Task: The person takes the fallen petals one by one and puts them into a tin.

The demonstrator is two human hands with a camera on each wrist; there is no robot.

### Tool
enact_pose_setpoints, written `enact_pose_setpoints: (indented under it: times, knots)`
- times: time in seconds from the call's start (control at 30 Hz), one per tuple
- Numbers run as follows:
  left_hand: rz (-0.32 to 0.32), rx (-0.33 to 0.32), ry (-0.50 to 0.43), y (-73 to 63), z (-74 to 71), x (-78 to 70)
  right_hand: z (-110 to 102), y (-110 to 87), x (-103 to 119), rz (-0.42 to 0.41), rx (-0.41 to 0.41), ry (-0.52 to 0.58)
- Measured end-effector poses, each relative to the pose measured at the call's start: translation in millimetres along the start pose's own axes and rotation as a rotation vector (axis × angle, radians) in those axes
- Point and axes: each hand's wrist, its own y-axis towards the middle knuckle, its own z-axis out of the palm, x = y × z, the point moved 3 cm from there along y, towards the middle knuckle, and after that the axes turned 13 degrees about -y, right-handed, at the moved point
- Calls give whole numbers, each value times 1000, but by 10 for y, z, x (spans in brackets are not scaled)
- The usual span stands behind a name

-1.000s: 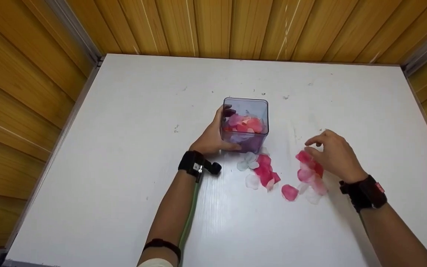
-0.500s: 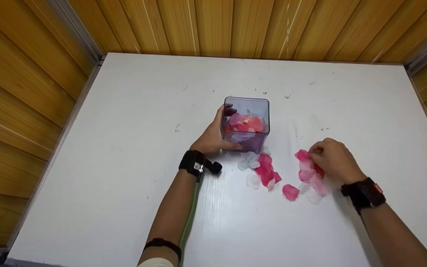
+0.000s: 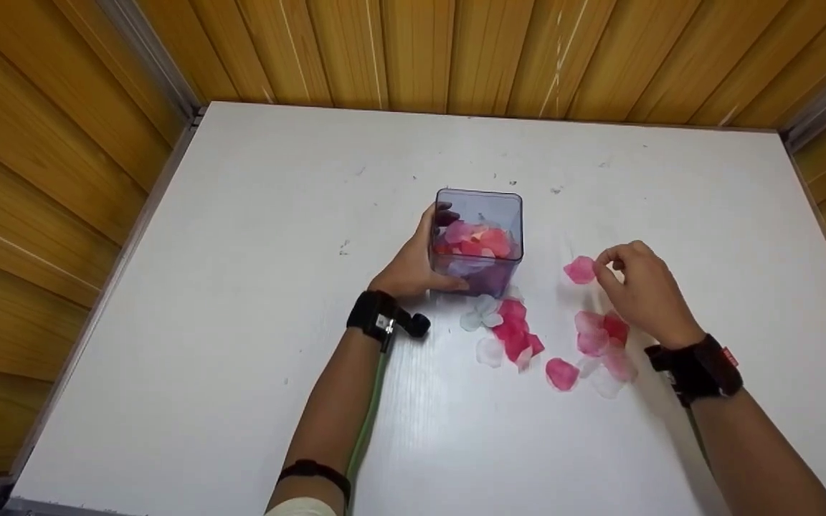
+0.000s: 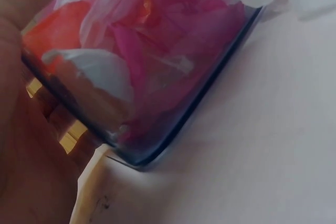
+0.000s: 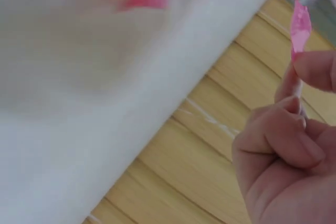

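My left hand [image 3: 407,264] grips a clear purple-tinted square container [image 3: 481,276] from its left side, thumb along the front and fingers behind. Pink, orange and white petals [image 3: 472,240] lie inside it; the left wrist view shows them pressed against the wall. Above the table to the right, my right hand [image 3: 646,294] pinches one pink petal [image 3: 580,270] between thumb and index finger. In the right wrist view that petal [image 5: 300,27] appears edge-on, the other fingers curled. Below this hand lies a loose cluster of pink, red and white petals [image 3: 592,340].
Dark pink petals [image 3: 513,330] and pale white ones [image 3: 481,313] lie just in front of the container. A single pink petal [image 3: 562,374] rests between the two clusters. The white table [image 3: 241,287] is bounded by wood-patterned walls [image 3: 413,54].
My right hand reached down to the right cluster, took a pink petal, and raised it away toward the container. My left hand keeps its grip on the container.
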Motion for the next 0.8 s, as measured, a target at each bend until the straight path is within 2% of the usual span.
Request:
enact_pose_setpoints:
  times: [0.13, 0.3, 0.4, 0.53, 0.8]
  knots:
    - [1, -3, 9, 6, -4, -14, -149, 58, 288, -21, -112, 68]
    - [-8, -3, 8, 6, 5, -2, -231, 205, 696, -75, -173, 121]
    - [-11, -7, 13, 4, 8, 19, -195, 316, 918, -121, -178, 120]
    - [15, 6, 3, 22, 20, 37, -89, 454, 1132, -149, -151, 107]
    - [18, 3, -17, 13, 1, 17, 90, 575, 1338, -183, -125, 71]
